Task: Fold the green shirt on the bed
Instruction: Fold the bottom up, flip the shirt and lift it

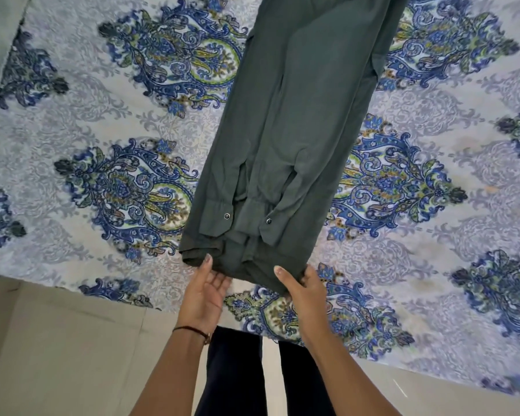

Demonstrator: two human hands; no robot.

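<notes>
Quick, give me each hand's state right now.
Left hand: pinches the green shirt at its near hem, thumb on top.
Right hand: grips the hem's other corner.

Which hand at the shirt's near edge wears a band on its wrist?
The left hand: a thin dark band circles its wrist; the right hand has a bare wrist.

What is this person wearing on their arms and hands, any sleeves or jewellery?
Both forearms are bare, with no sleeves in view. The left hand has a thin dark band round its wrist; the right hand wears nothing visible.
</notes>
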